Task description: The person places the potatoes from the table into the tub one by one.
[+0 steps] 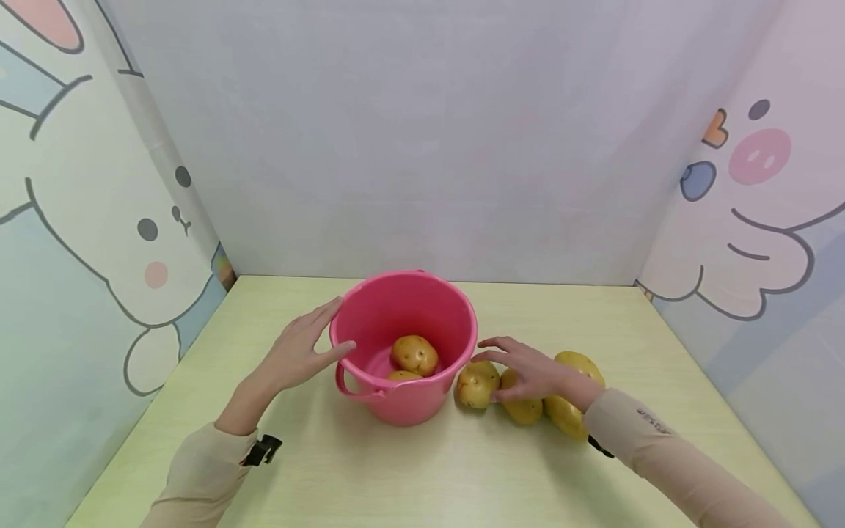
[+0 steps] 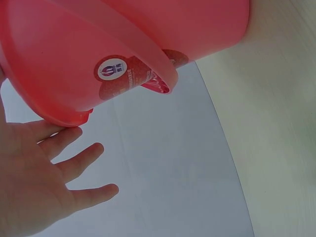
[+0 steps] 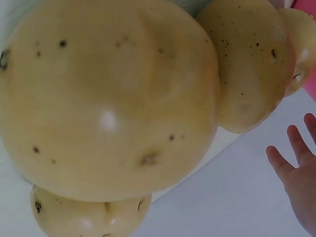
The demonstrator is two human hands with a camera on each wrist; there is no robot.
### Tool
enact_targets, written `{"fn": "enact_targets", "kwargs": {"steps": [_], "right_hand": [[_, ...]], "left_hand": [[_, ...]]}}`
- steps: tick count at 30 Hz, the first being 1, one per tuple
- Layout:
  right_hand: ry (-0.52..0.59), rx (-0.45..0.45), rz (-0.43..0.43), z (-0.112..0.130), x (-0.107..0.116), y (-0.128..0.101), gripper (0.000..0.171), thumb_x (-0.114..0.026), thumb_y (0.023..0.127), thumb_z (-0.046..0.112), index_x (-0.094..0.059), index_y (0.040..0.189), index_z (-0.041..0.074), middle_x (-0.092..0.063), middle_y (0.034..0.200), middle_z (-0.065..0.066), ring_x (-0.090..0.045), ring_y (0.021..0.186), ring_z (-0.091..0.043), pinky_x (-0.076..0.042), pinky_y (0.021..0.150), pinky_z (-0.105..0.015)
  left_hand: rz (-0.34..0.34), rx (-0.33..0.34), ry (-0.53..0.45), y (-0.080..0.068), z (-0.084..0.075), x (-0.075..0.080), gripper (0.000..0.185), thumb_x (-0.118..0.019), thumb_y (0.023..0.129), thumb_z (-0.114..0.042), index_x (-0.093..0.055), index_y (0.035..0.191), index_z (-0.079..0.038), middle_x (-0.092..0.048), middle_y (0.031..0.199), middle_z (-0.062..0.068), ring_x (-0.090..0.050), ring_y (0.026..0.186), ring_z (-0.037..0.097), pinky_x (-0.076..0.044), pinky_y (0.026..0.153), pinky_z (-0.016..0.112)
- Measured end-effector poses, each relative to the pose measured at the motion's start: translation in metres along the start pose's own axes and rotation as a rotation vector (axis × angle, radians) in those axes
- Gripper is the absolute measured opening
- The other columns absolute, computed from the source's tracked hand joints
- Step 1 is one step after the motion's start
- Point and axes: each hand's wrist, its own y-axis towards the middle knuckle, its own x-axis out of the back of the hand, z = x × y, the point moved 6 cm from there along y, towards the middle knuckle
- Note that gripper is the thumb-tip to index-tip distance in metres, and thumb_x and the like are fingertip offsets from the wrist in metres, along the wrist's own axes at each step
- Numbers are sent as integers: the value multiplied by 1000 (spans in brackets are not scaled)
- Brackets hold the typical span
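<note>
A pink bucket (image 1: 432,312) stands mid-table with two potatoes (image 1: 414,354) inside. My left hand (image 1: 310,341) lies flat against the bucket's left side, thumb at the rim, fingers straight. In the left wrist view the palm (image 2: 29,187) is spread beside the bucket wall (image 2: 54,49), which carries a round sticker (image 2: 118,71). Several loose potatoes (image 1: 477,383) lie right of the bucket. My right hand (image 1: 518,367) hovers over them with its fingers extended and grips none. The right wrist view is filled by a large potato (image 3: 108,98), with the straight fingers (image 3: 296,168) at the right edge.
The pale green table (image 1: 409,477) is boxed in by a plain back wall (image 1: 422,147) and cartoon-printed side panels (image 1: 86,220). The bucket's handle (image 1: 350,389) hangs down on its near side. Both arms wear beige sleeves (image 1: 650,440).
</note>
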Motion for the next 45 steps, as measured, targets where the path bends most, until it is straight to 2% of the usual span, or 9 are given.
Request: {"fn": "enact_targets", "kwargs": {"steps": [7,17,24,32,37,45], "right_hand": [[-34,6,11,-3,-7,0,57,-66,75,42,-47,126,25,-36,132,0,-32,117,-16,-38,89,-42],[-53,90,18,1,-18,3,60,-68,75,37,-45,127,18,-36,131,-7,-34,117,-25,-39,87,-44],[-54,27,48,-1,-26,10,64,-68,71,45,-45,128,27,-35,131,1,-32,117,-16,-40,88,-38],[-36,-26,79,-2,-31,15,68,-69,69,46,-40,130,36,-34,131,4,-31,117,-16,-39,87,-40],[-15,-57,92,-3,-32,17,69,-70,68,46,-40,129,37,-34,130,5,-32,116,-17,-39,88,-41],[20,-58,96,-3,-32,20,68,-71,68,45,-41,128,37,-36,127,7,-33,115,-15,-37,90,-41]], "left_hand": [[4,4,4,0,0,0,80,-61,77,-47,-26,139,-10,-33,137,10,-31,120,31,-25,92,57],[4,6,2,1,0,0,78,-62,78,-42,-26,139,-10,-33,137,10,-31,120,31,-25,92,57],[3,10,2,0,1,-1,78,-62,78,-41,-26,139,-10,-33,137,10,-31,120,31,-25,92,57],[-2,1,2,0,1,-2,79,-62,77,-43,-26,139,-10,-34,136,10,-32,119,31,-27,91,57],[-2,2,2,0,2,-2,78,-63,77,-39,-27,139,-10,-34,136,10,-32,119,31,-27,91,57],[2,11,1,0,1,-1,79,-60,78,-46,-26,139,-10,-33,136,10,-32,119,31,-26,92,57]]}}
